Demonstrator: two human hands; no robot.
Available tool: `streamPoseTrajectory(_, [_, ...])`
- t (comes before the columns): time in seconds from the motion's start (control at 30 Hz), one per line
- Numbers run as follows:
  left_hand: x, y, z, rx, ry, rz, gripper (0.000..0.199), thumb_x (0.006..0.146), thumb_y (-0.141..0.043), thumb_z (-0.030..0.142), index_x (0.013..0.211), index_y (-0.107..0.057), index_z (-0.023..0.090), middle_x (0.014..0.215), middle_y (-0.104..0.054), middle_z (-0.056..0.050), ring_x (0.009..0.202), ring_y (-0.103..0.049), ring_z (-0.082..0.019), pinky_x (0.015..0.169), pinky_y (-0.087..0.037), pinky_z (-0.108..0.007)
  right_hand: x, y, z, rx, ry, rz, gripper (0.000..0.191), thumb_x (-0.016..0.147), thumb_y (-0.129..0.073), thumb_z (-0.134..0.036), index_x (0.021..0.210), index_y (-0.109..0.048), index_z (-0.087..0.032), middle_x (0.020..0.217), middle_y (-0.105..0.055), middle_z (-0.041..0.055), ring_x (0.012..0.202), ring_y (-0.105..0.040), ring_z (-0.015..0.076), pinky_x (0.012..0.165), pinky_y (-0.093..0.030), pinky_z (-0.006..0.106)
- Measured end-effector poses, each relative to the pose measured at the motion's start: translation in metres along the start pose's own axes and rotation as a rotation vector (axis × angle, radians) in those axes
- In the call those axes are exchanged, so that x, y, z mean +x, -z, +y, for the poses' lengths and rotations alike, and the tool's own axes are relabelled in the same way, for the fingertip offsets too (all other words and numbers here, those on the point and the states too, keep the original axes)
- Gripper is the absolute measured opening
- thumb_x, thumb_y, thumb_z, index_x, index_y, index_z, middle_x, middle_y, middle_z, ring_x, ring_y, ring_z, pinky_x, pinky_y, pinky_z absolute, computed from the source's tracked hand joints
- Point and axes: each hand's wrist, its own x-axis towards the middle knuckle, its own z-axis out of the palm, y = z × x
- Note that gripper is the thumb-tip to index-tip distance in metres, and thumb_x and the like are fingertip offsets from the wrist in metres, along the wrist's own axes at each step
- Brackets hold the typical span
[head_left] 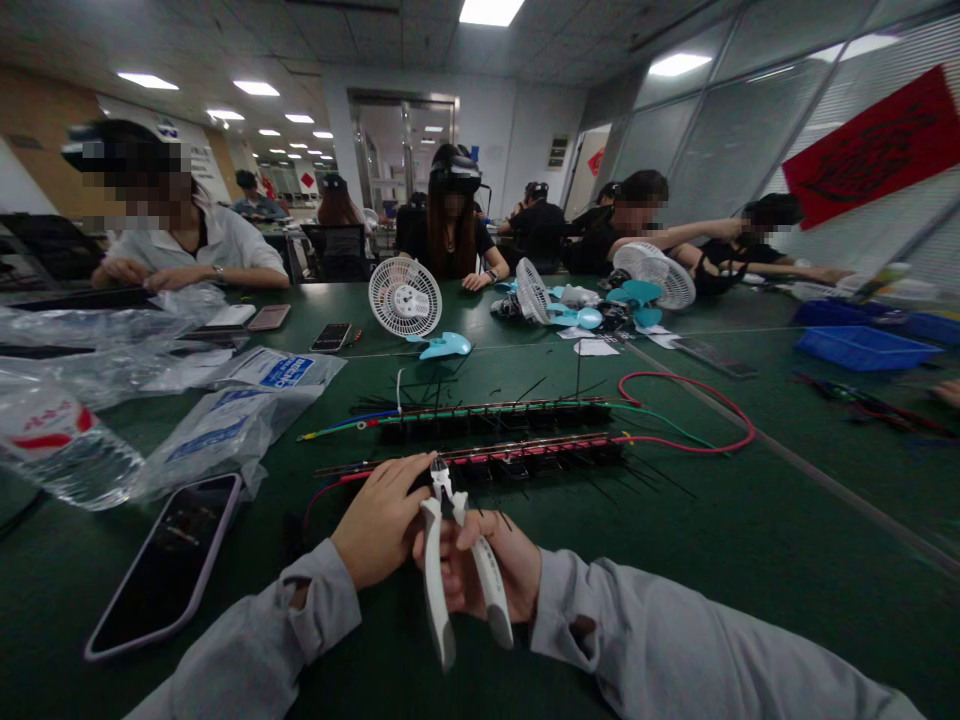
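Note:
White-handled cutting pliers [433, 575] are in my right hand [499, 560], their jaws pointing up at the nearer black strip. My left hand [386, 515] rests at the left part of that nearer strip [540, 458], its fingers curled against it beside the plier jaws; what those fingers grip is hidden. Red wires run along this strip, and black cable-tie tails stick out from it. A second black strip [495, 415] lies parallel behind, with green and blue wires along it and an upright white tie at its left. A red cable [752, 430] loops out at the right.
Left: a phone [169, 565], a water bottle [67, 450] and plastic bags [225, 410]. Behind the strips: white fan grilles [405, 297] and blue fan blades [445, 346]. Right: blue trays [862, 347] and loose wires [874, 405]. Several people sit around the green table [712, 530].

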Motion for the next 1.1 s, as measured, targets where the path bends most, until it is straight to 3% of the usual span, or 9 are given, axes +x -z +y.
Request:
streamPoseTrajectory(0.6, [0.0014,0.0040,-0.0002,-0.001,-0.022,-0.036,0.036,0.073,-0.053,0.010,0.109,-0.059,0.015,0.136,-0.045,-0.014,0.125,-0.040,-0.029,0.103,-0.032,-0.046,-0.0001,0.0015,-0.0025,0.030,-0.004,-0.039,0.046,0.061,-0.042,-0.018,0.104,-0.055,-0.009,0.071,-0.050,0.0044,0.061,-0.041,0.0118,0.057,-0.023,0.026])
streamPoseTrajectory(1.1, [0.0007,0.0031,-0.0003,-0.020,-0.018,-0.028,0.032,0.076,-0.054,0.013,0.107,-0.062,0.015,0.136,-0.045,-0.013,0.125,-0.040,-0.029,0.103,-0.032,-0.047,-0.0010,0.0002,-0.0024,0.019,-0.007,-0.006,0.047,0.062,-0.043,-0.022,0.106,-0.054,-0.009,0.072,-0.052,0.0042,0.061,-0.042,0.0120,0.059,-0.024,0.027])
